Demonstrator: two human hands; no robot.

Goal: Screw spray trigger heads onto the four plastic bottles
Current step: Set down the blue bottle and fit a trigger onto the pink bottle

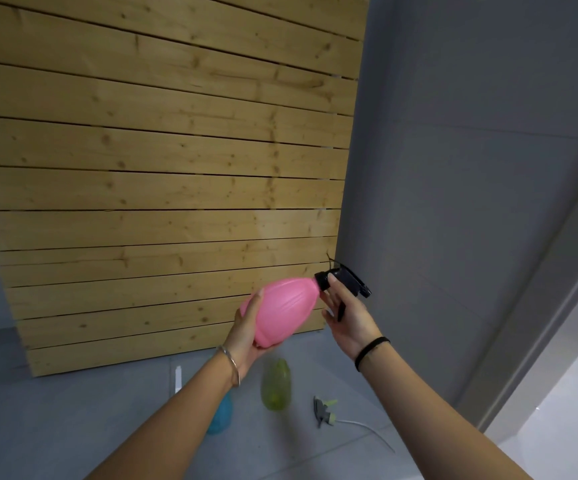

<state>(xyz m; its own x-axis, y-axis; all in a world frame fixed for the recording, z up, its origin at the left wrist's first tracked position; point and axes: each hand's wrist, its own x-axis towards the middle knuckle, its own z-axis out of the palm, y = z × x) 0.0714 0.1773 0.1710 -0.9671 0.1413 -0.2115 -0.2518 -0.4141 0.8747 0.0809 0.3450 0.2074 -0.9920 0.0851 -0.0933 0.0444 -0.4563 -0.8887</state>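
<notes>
- held up in front: pink bottle (280, 310), base gripped in left hand (246, 327).
- right hand (349, 317) curled round black trigger head (348, 280) seated on its neck; probably mid-tightening.
- next: twisting the collar snug, kept square to the neck.
- down on the floor: green bottle (275, 386), blue bottle (220, 417), loose trigger head (324, 410), not yet joined.
- behind: wooden slat panel (162, 168).

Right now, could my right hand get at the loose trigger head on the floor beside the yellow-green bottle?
Probably, once it lets go: the right hand grips the black trigger head on the pink bottle. The loose trigger head lies uncovered on the floor, apart from the yellow-green bottle.
</notes>
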